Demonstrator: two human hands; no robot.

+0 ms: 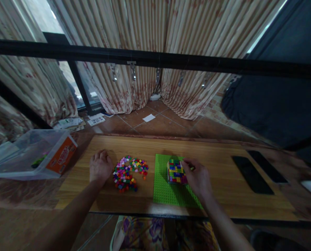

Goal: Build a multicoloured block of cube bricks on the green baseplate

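Multicoloured brick block (175, 171) on green baseplate (161, 191), loose cubes (122, 176) nearby

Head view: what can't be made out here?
All in the head view:
Brick block: right side hidden by the right hand; grip or mere touch unclear.
Green baseplate: right side partly covered by that hand.
Clear box: cut off by left edge.
Loose cubes: too small to count.

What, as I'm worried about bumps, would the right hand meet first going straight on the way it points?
Likely the multicoloured rectangular block of small cubes on the green studded baseplate, beside the right hand; whether they touch is unclear.
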